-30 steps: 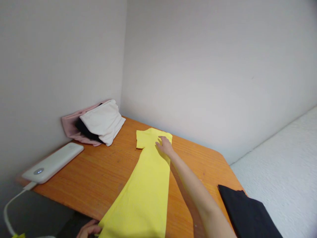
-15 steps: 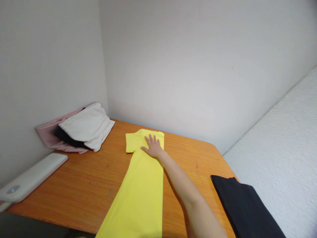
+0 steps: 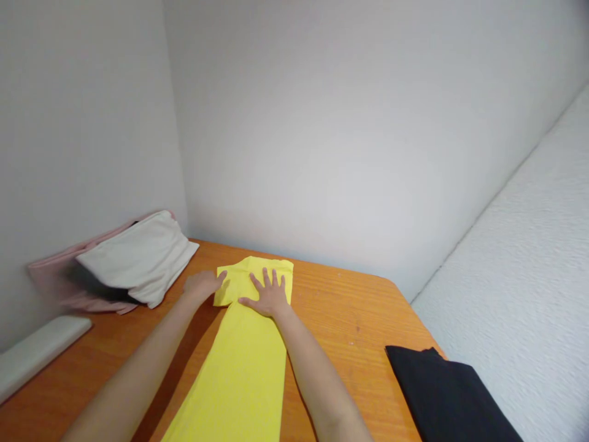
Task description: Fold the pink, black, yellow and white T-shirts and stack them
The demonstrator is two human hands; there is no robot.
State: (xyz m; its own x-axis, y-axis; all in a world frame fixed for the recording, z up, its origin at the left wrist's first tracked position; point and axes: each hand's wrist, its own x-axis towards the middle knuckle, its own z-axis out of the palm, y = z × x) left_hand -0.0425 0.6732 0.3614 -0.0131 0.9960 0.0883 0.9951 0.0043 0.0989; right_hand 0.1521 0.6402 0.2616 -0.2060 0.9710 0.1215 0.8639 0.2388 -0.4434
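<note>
A yellow T-shirt (image 3: 246, 368), folded lengthwise into a long strip, lies on the wooden table with its short sleeve (image 3: 223, 294) sticking out to the left at the far end. My right hand (image 3: 269, 296) rests flat on the upper part of the shirt, fingers spread. At the sleeve's outer edge is my left hand (image 3: 201, 285), its thumb reaching over the corner of the cloth. The other fingers of that hand are blurred and foreshortened, so whether they grip the sleeve cannot be made out. The shirt's near end runs out of view.
White cloth (image 3: 142, 255) lies over black and pink cloth (image 3: 50, 276) against the left wall. A long white device (image 3: 41, 353) sits at the table's left. Folded black cloth (image 3: 451, 393) lies on the right side of the table (image 3: 340, 307). Walls border the back.
My left hand has come in from below and reached the sleeve. My right hand stays spread on the shirt. The view has shifted, so things sit lower and further left.
</note>
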